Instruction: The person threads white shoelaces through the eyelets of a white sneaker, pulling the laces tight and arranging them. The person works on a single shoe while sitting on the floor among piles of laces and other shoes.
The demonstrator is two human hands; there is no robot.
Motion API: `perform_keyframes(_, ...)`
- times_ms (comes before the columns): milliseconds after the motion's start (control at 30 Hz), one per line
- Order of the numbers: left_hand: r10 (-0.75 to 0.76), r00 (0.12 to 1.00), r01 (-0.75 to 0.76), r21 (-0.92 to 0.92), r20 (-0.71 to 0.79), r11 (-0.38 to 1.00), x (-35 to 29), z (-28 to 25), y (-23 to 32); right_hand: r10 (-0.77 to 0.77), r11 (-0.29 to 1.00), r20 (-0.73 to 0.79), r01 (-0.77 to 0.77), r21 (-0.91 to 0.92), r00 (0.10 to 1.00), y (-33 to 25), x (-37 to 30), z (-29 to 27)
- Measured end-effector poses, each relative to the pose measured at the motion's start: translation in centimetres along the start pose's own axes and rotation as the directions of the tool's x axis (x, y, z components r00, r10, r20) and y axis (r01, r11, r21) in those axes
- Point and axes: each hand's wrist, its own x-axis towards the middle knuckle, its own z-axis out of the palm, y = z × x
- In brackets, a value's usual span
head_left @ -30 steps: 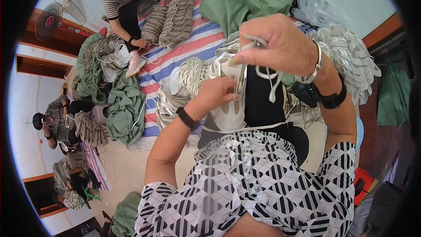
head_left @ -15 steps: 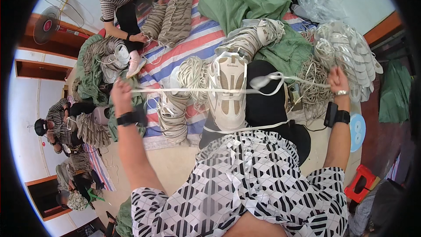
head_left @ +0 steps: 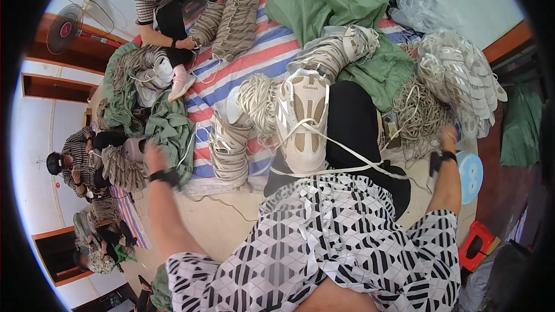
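On my lap lies a beige and white shoe upper [head_left: 302, 98] with mesh panels. A pale flat lace [head_left: 354, 151] crosses over it, runs right across my black trouser leg and loops back along the shirt hem. My left hand [head_left: 155, 157] is out to the left of the upper, beside a green cloth [head_left: 170, 130]; motion smears its fingers. My right hand [head_left: 448, 137] is far to the right, near the coil of laces, its fingers blurred too. No lace can be seen running to either hand.
Nested shoe uppers [head_left: 228, 153] and a lace bundle [head_left: 257, 104] lie on the striped sheet [head_left: 269, 55]. At right are a lace heap [head_left: 421, 115], bagged uppers [head_left: 459, 75], a blue stool [head_left: 471, 176] and a red stool [head_left: 478, 245]. A co-worker [head_left: 167, 6] handles uppers at far left.
Both hands have moved down toward me, and the lace stretched between them has gone slack. It now lies crossed over the upper and my leg.
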Motion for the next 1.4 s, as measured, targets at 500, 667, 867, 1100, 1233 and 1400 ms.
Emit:
perform_keyframes(500, -0.056, 0.738, 0.115, -0.043, 0.673, 0.992, -28.7, 31.9, 9.2, -0.594, 0.28, -0.39, 0.636, 0.719, 0.703, -35.0, -16.8, -30.5)
perform_keyframes(667, -0.026, 0.634, -0.05, 0.075, 0.773, 0.996, -28.1, 30.9, 6.9, -0.687, 0.41, -0.254, 0.651, 0.638, 0.681, -35.0, -16.5, -31.5)
perform_keyframes(867, 0.002, 0.668, -0.121, 0.107, 0.744, 0.987, -28.2, 31.7, 6.4, -0.663, 0.4, -0.307, 0.67, 0.626, 0.683, -36.2, -16.3, -30.7)
perform_keyframes(1100, -0.061, 0.598, -0.111, 0.158, 0.799, 0.981, -26.6, 32.0, 6.4, -0.608, 0.243, -0.459, 0.702, 0.67, 0.648, -35.6, -17.8, -29.8)
perform_keyframes(1233, -0.183, 0.57, 0.143, 0.123, 0.801, 0.982, -26.0, 32.2, 7.2, -0.745, 0.162, -0.339, 0.648, 0.744, 0.575, -35.3, -15.6, -30.5)
perform_keyframes(1400, -0.2, 0.553, 0.13, 0.154, 0.809, 0.979, -25.9, 32.5, 7.6, -0.772, 0.199, -0.376, 0.756, 0.624, 0.513, -35.2, -15.3, -31.0)
